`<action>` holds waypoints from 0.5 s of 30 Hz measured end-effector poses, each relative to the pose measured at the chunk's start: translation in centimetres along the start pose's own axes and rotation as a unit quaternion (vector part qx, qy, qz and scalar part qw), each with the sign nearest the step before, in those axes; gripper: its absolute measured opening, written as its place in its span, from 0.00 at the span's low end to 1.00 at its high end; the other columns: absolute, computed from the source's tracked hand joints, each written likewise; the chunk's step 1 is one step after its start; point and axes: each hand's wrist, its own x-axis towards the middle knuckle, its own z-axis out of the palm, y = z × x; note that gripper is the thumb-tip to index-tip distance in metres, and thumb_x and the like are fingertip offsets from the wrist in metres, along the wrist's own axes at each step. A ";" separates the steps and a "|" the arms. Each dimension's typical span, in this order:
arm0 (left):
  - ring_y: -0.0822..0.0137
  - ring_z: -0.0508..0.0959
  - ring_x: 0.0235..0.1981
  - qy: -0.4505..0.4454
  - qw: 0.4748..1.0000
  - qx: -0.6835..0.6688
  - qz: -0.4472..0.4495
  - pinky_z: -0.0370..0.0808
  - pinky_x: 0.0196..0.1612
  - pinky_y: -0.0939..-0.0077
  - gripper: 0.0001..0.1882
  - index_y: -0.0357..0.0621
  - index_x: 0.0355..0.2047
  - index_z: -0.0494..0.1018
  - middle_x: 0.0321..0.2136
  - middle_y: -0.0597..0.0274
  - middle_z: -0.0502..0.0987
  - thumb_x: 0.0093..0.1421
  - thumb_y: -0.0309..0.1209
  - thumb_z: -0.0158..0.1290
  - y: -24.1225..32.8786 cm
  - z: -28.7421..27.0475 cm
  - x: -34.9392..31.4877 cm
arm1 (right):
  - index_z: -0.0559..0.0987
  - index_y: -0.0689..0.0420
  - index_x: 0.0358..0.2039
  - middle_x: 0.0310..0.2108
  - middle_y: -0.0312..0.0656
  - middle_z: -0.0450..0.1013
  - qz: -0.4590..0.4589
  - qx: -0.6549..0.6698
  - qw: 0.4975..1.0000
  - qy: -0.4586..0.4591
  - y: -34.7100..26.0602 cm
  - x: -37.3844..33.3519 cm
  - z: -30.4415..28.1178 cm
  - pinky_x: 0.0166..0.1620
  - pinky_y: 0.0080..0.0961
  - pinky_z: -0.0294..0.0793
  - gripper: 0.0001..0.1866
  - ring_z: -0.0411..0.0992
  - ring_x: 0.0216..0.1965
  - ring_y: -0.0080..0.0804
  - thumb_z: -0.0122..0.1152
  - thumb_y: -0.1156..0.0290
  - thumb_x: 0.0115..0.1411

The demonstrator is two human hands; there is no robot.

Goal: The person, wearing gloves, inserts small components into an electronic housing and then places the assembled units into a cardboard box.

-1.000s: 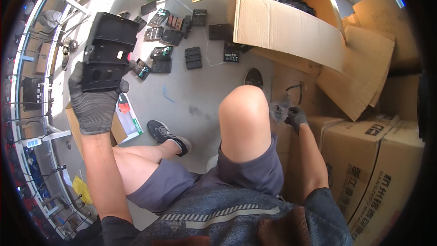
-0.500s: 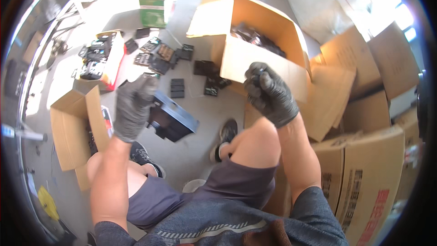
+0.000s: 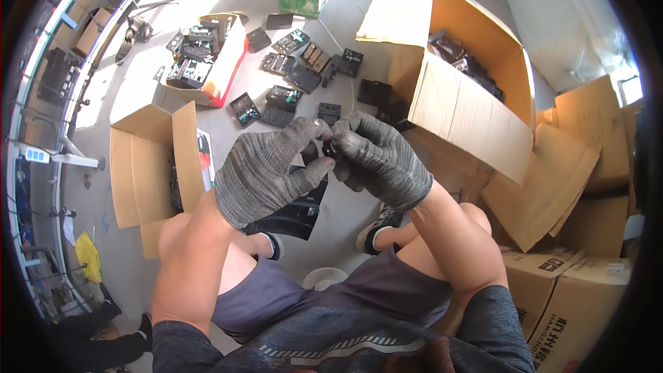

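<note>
Both my hands wear grey knit gloves and meet in front of me. A small black part (image 3: 329,147) sits between their fingertips; its exact kind is too small to make out. My right hand (image 3: 380,159) is closed on it. My left hand (image 3: 266,169) bends thumb and forefinger around it from the other side, with the fingertips at its edge. Below my left hand a larger black plastic casing (image 3: 297,214) shows above the floor between my legs, partly covered by the hand and wrist.
Several black battery-like blocks (image 3: 304,77) lie on the floor ahead. An open carton of similar blocks (image 3: 236,55) stands front left, a big open carton (image 3: 469,107) front right. Another open carton (image 3: 141,173) is at my left, flattened cardboard (image 3: 545,186) at my right.
My hands were apart and have come together at the small black part. My left hand has moved right, away from the black casing, which now sits lower. The view has shifted left.
</note>
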 end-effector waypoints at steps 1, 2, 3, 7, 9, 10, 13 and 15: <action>0.57 0.84 0.33 0.028 0.999 0.006 0.031 0.79 0.35 0.68 0.19 0.46 0.47 0.75 0.30 0.60 0.82 0.58 0.38 0.64 -0.4 0.4 0.1 | 0.75 0.56 0.41 0.25 0.36 0.73 -0.009 -0.010 1.000 -0.003 0.0 0.2 -0.1 0.26 0.17 0.69 0.17 0.70 0.23 0.21 0.63 0.54 0.66; 0.57 0.85 0.34 0.030 0.999 -0.023 0.034 0.79 0.35 0.68 0.19 0.46 0.47 0.75 0.33 0.59 0.82 0.58 0.38 0.64 -0.6 0.6 0.2 | 0.75 0.57 0.43 0.30 0.38 0.74 -0.034 0.027 0.999 -0.006 0.5 0.4 -0.2 0.28 0.18 0.71 0.15 0.71 0.24 0.22 0.65 0.60 0.65; 0.57 0.85 0.34 0.023 0.999 -0.019 0.034 0.79 0.35 0.68 0.19 0.46 0.47 0.75 0.33 0.59 0.82 0.58 0.38 0.64 -0.7 0.7 0.4 | 0.75 0.57 0.43 0.30 0.38 0.74 -0.036 0.035 0.999 -0.005 0.8 0.6 -0.3 0.28 0.18 0.71 0.15 0.71 0.24 0.22 0.65 0.60 0.65; 0.57 0.85 0.34 0.022 0.999 -0.001 0.031 0.80 0.35 0.68 0.20 0.46 0.48 0.75 0.35 0.58 0.82 0.58 0.37 0.65 -0.6 1.0 1.0 | 0.75 0.58 0.45 0.34 0.38 0.74 -0.055 0.089 0.994 -0.024 0.9 0.8 -0.9 0.32 0.20 0.74 0.14 0.72 0.28 0.23 0.65 0.66 0.63; 0.57 0.85 0.33 0.026 0.999 0.005 0.037 0.80 0.35 0.67 0.19 0.47 0.48 0.75 0.35 0.57 0.83 0.58 0.36 0.64 -0.7 1.2 1.2 | 0.75 0.58 0.46 0.34 0.38 0.74 -0.051 0.093 0.994 -0.021 1.0 0.8 -1.0 0.33 0.21 0.75 0.14 0.73 0.29 0.23 0.65 0.68 0.62; 0.56 0.85 0.33 0.038 0.998 0.017 0.036 0.80 0.34 0.67 0.19 0.46 0.49 0.75 0.36 0.57 0.83 0.59 0.36 0.64 -0.8 1.4 1.3 | 0.75 0.58 0.46 0.34 0.38 0.74 -0.058 0.092 0.994 -0.010 1.1 0.8 -0.9 0.32 0.21 0.75 0.15 0.73 0.29 0.23 0.64 0.65 0.64; 0.60 0.84 0.34 0.040 0.998 0.029 0.024 0.80 0.36 0.70 0.19 0.44 0.50 0.75 0.36 0.57 0.83 0.60 0.33 0.63 -0.8 1.6 1.0 | 0.75 0.58 0.46 0.34 0.38 0.74 -0.049 0.060 0.997 0.014 -0.1 0.6 -0.7 0.30 0.21 0.75 0.16 0.73 0.29 0.22 0.61 0.59 0.67; 0.65 0.84 0.37 0.029 0.999 0.027 0.016 0.80 0.39 0.73 0.19 0.43 0.51 0.74 0.36 0.59 0.83 0.60 0.31 0.63 -0.7 1.5 1.1 | 0.75 0.58 0.46 0.33 0.38 0.74 -0.031 0.026 0.999 0.030 -0.6 0.7 -1.1 0.29 0.20 0.74 0.18 0.73 0.29 0.21 0.59 0.55 0.69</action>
